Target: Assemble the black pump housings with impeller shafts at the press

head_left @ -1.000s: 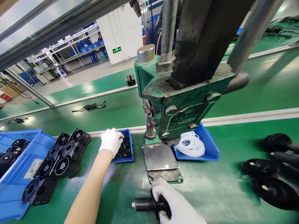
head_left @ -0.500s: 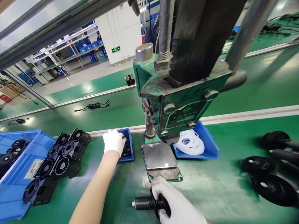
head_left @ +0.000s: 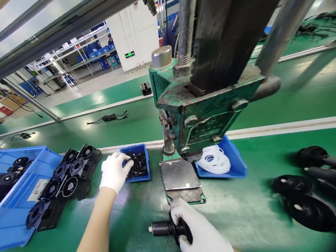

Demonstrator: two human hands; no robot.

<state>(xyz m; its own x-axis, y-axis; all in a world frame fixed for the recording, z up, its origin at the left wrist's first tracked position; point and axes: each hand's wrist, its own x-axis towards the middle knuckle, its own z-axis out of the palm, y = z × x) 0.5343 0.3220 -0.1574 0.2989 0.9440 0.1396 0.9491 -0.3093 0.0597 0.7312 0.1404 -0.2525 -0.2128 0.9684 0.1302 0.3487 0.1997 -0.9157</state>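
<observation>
At bottom centre my right hand point(head_left: 200, 234) grips a black part point(head_left: 168, 229) on the green table point(head_left: 244, 213). Above it lies the press plate point(head_left: 180, 176). At centre left my left hand point(head_left: 114, 172), fingers loosely curled, touches the small bin point(head_left: 138, 166) of black pieces.

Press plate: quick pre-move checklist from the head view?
1. Press plate bare, nothing on it: ok.
2. Right hand closed on the black handle part: ok.
3. Left hand at the edge of the small blue tray of black parts: ok.
4. Part pinched in left fingers: cannot tell.
5. White rings in the blue tray right of the press: ok.
6. Both hands outside the ram's path: ok.
</observation>
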